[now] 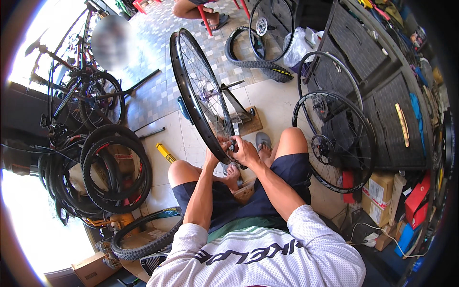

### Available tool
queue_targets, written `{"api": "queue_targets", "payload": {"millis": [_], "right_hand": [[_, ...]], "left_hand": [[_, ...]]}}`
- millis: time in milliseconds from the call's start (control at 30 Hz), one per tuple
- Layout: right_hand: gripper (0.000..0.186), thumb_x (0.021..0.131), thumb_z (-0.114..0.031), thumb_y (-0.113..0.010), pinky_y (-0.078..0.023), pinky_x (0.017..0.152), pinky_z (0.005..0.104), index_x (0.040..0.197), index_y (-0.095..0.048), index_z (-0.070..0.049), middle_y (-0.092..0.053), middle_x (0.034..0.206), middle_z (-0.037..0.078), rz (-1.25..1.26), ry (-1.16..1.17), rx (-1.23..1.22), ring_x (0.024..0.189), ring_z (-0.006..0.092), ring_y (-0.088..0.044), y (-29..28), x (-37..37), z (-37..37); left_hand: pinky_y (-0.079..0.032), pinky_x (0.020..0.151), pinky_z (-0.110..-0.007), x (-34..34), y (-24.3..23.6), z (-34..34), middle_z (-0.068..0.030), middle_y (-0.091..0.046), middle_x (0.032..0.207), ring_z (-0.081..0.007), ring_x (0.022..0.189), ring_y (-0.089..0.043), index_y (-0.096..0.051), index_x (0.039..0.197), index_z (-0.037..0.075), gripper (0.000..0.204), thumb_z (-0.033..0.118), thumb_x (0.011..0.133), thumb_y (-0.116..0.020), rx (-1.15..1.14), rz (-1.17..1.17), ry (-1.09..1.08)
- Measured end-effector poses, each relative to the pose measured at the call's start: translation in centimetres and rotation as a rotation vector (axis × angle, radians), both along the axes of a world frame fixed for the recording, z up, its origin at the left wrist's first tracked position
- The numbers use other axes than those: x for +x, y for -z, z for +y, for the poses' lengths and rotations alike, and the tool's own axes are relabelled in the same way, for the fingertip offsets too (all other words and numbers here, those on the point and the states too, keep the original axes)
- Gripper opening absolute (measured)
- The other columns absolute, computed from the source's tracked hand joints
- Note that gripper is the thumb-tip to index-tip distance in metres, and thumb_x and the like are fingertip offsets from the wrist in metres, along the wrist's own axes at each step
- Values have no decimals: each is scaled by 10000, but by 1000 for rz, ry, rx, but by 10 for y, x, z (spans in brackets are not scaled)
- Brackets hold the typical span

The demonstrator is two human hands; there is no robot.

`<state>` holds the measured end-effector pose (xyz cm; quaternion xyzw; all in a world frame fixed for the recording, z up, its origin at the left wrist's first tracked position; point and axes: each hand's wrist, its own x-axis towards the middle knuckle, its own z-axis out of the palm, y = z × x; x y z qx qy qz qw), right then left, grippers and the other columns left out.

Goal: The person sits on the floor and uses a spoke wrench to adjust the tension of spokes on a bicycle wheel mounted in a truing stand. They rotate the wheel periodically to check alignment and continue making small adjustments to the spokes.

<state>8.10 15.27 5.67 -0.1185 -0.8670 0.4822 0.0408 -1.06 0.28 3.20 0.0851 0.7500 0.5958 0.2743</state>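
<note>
A bare bicycle wheel (183, 91), with a black rim and no tyre, stands upright in a truing stand (237, 107) in front of my knees. My left hand (214, 152) is closed at the near end of the rim, its fingers partly hidden behind it. On the other side of the rim, my right hand (245, 154) pinches a small dark object (234, 146) by the spokes; its kind is too small to make out. Both hands almost meet there. The stand rests on a wooden block (253, 123) on the floor.
Several tyres (117, 174) hang beside bicycles (81, 86) on the left. A yellow box (165, 153) lies by my left knee. Two wheels (334, 143) lean on a dark cabinet (382, 115) at right. Beyond the stand are a loose tyre (258, 63) and a seated person's legs (193, 10).
</note>
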Motion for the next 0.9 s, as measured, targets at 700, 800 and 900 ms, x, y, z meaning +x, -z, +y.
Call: {"api": "queue_targets", "payload": {"millis": [700,800,900], "right_hand": [[655,758,-251,-716,-508,747,432,1326,-461,-48,-703,908,132,37,-29,19,848,351,-656,8,0,1],[621,760,-268,-713,-508,724,448,1296,-480,-60,-697,875,131,-75,-69,-139,821,345,-658,6,-3,3],[611,764,-280,-710,-509,708,461,1296,-484,-80,-683,825,132,-96,-51,-191,788,352,-655,3,-3,3]], "left_hand": [[-306,448,-257,-2,-9,2,64,-467,567,-55,499,-418,-594,669,56,432,415,819,-781,-201,42,34],[-275,442,-259,-3,-14,-5,58,-466,589,-53,489,-379,-580,675,67,415,401,837,-768,-122,92,135],[-280,441,-257,1,-11,-5,47,-478,604,-51,492,-392,-560,671,83,412,398,848,-757,-36,68,145]]}}
